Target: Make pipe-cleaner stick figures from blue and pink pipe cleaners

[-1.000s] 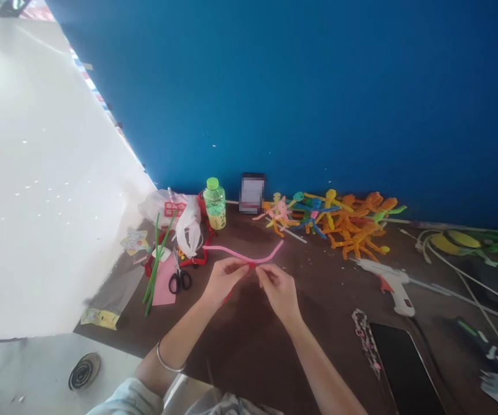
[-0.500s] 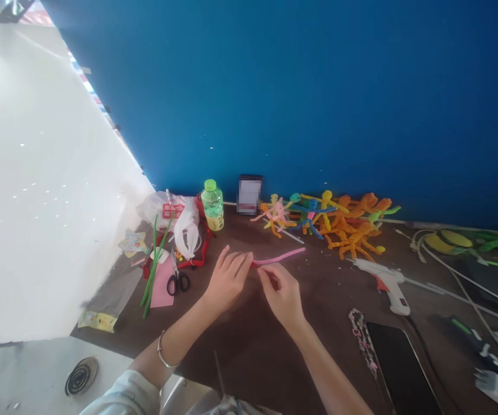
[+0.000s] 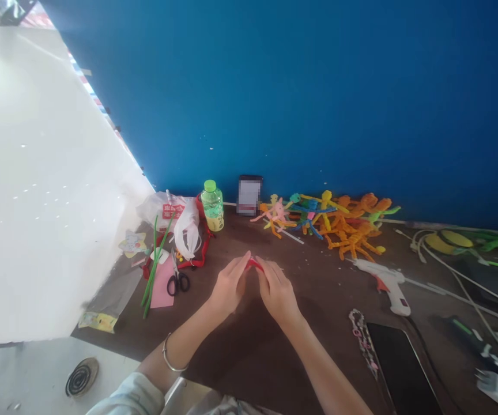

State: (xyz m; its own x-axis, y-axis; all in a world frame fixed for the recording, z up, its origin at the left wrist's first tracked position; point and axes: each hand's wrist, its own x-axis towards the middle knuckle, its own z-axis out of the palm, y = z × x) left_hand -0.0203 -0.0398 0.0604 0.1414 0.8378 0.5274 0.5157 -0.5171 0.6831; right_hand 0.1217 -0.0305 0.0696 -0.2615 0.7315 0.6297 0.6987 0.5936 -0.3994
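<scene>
My left hand (image 3: 229, 286) and my right hand (image 3: 277, 290) meet over the brown table (image 3: 249, 346), fingers closed together on a small pipe-cleaner piece (image 3: 254, 264), of which only a red bit shows between the fingertips. The rest of it is hidden behind my fingers. A silver bangle sits on my left wrist.
Black scissors (image 3: 178, 280), pink paper and green pipe cleaners (image 3: 156, 260) lie to the left. A green-capped bottle (image 3: 212, 206) and white bag (image 3: 187, 228) stand behind. A pile of pipe-cleaner figures (image 3: 339, 222) lies far right-centre; a glue gun (image 3: 388, 278) and a phone (image 3: 400, 363) lie right.
The long pink pipe cleaner that stuck out sideways from my fingers no longer shows; my hands have closed in together over the piece.
</scene>
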